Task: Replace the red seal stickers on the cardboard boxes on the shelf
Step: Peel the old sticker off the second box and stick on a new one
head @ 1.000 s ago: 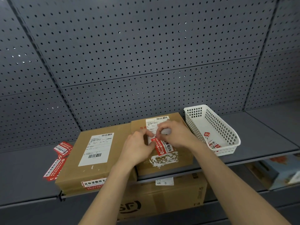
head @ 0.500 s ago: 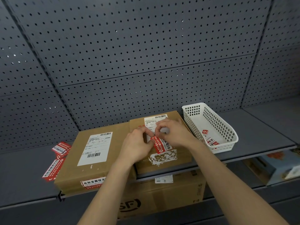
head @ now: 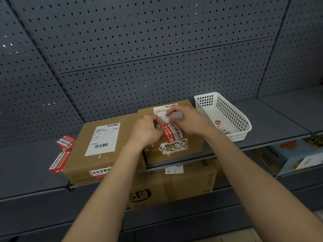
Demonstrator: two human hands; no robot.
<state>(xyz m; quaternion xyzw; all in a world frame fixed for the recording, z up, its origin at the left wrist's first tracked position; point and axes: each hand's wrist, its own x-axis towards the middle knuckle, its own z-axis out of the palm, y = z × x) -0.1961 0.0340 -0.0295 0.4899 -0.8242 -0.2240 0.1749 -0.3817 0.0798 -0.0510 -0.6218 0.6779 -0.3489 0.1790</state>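
Observation:
Two cardboard boxes lie side by side on the grey shelf [head: 272, 119]. The right box [head: 192, 147] bears a torn white residue patch [head: 173, 146] near its front edge. Over this box both hands pinch a red seal sticker [head: 172, 134] at its upper end; the sticker hangs toward the residue patch. My left hand [head: 148, 130] grips its left corner, my right hand [head: 187, 119] its right corner and what looks like a white backing strip. The left box [head: 83, 154] carries a white shipping label and a red seal sticker [head: 100, 172] on its front edge.
A white perforated basket [head: 236, 116] with sticker scraps stands right of the boxes. Loose red stickers [head: 63, 151] lie on the shelf at the left. A pegboard wall rises behind. Below the shelf sit a larger cardboard carton [head: 174, 187] and a colourful box [head: 288, 158].
The hands stay pinched on the red sticker over the right box; the fingers have shifted slightly. The head view has drifted a little.

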